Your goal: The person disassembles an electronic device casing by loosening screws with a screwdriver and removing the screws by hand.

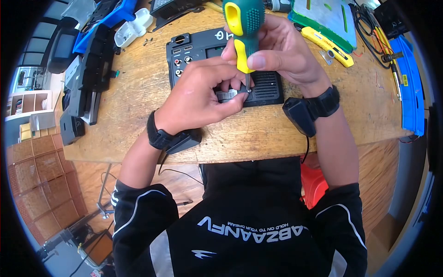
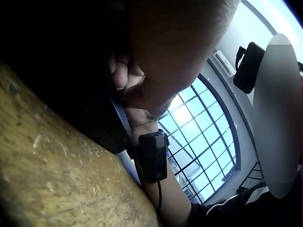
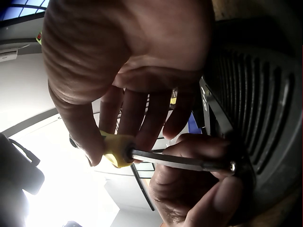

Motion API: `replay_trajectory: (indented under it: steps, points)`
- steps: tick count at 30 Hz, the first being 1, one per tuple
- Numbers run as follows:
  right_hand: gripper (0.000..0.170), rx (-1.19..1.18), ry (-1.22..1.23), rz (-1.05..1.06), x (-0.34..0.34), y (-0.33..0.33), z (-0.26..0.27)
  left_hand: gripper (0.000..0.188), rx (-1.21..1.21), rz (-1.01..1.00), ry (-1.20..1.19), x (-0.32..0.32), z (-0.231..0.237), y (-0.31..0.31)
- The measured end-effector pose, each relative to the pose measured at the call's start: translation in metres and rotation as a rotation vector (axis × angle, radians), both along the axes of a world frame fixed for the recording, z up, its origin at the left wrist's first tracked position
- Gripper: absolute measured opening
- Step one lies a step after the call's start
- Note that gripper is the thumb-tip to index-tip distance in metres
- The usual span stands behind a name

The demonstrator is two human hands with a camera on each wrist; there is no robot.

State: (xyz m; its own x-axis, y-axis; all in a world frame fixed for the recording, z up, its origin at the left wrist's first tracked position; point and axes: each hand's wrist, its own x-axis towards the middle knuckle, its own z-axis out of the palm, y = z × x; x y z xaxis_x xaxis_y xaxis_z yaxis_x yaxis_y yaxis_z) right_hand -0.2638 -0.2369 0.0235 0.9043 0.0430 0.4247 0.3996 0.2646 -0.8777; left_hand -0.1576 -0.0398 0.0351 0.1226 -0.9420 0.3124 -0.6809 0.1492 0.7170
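A black device [image 1: 272,94] with slots and round sockets lies on the wooden table. My right hand [image 1: 293,55] grips a green and yellow screwdriver [image 1: 242,37] between thumb and fingers, the shaft pointing down. At the shaft's tip is a small silver screw [image 1: 249,91], near the device's front edge beside the slots. My left hand [image 1: 198,92] rests over the device, thumb and fingers around the screw and tip. In the right wrist view the shaft [image 3: 175,161] meets the screw [image 3: 232,166], the left fingertips close against it.
On the table [image 1: 134,92], a white tray [image 1: 134,28] and black parts [image 1: 94,60] stand at the left. A yellow cutter [image 1: 327,46], a green-edged case [image 1: 323,18], cables and a blue bin [image 1: 410,87] are at the right.
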Motion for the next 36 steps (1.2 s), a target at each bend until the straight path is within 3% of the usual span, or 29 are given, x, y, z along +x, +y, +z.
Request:
replay_trajectory:
  steps: [10, 19, 22, 24, 26, 29, 31, 34, 35, 36]
  points:
    - [0.052, -0.063, 0.027, -0.02, -0.001, -0.001, -0.002, 0.015, 0.011, 0.005, 0.005, -0.001, 0.002, -0.001]
    - [0.063, -0.163, 0.039, 0.009, 0.003, -0.001, -0.006, 0.014, -0.086, 0.0, -0.031, 0.001, 0.001, -0.001]
    - [0.07, 0.044, -0.092, 0.02, 0.005, 0.007, -0.009, 0.015, -0.124, -0.065, -0.015, 0.003, -0.001, -0.002]
    - [0.058, 0.486, 0.078, 0.25, 0.0, 0.013, 0.004, 0.016, -0.146, -0.088, -0.023, 0.003, -0.002, -0.004]
    - [0.06, 0.395, 0.087, 0.293, -0.003, -0.001, 0.008, 0.018, -0.13, -0.106, -0.038, 0.004, -0.004, -0.002]
    - [0.057, 0.186, 0.283, 0.257, -0.002, -0.005, 0.007, 0.019, -0.058, -0.047, 0.109, 0.001, -0.005, 0.0]
    - [0.055, 0.294, 0.114, 0.152, 0.004, 0.009, -0.007, 0.02, -0.055, -0.071, 0.019, 0.004, -0.003, 0.0]
    - [0.057, 0.251, 0.097, 0.139, 0.004, 0.011, -0.007, 0.018, -0.038, -0.042, 0.017, 0.003, 0.004, 0.002]
    - [0.062, 0.281, -0.005, 0.34, 0.011, -0.001, -0.006, 0.018, -0.038, -0.041, 0.016, 0.004, 0.002, 0.002]
    - [0.062, 0.281, -0.006, 0.341, 0.008, 0.003, -0.001, 0.018, -0.091, -0.032, 0.001, 0.005, -0.001, 0.002]
